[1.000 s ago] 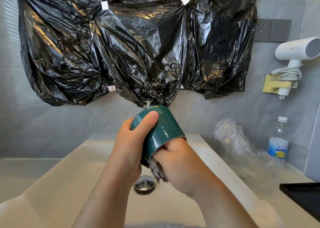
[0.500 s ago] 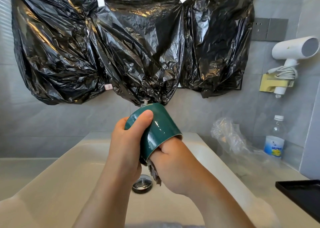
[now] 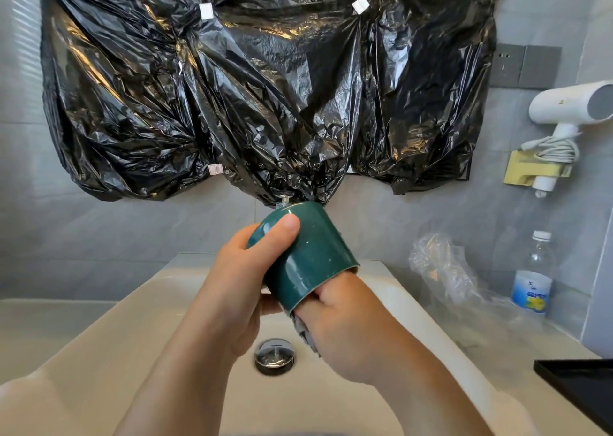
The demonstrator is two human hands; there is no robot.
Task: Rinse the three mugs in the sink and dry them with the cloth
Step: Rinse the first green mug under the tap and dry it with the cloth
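Observation:
I hold a dark green mug (image 3: 311, 256) tilted above the white sink (image 3: 109, 329), its bottom pointing up and away. My left hand (image 3: 238, 286) grips the mug's side, thumb lying across its base. My right hand (image 3: 351, 322) has its fingers pushed inside the mug's mouth together with a grey cloth (image 3: 306, 332), of which only a crumpled bit shows below the rim. The other mugs are out of sight.
The chrome drain plug (image 3: 274, 356) sits in the basin below my hands. Black plastic sheeting (image 3: 232, 87) covers the wall behind. On the right counter lie a clear plastic bag (image 3: 444, 269), a water bottle (image 3: 532, 276) and a black tray (image 3: 583, 386). A hair dryer (image 3: 570, 103) hangs on the wall.
The mug has turned slightly in my hands and my right hand has shifted inside it; both hands stay over the sink.

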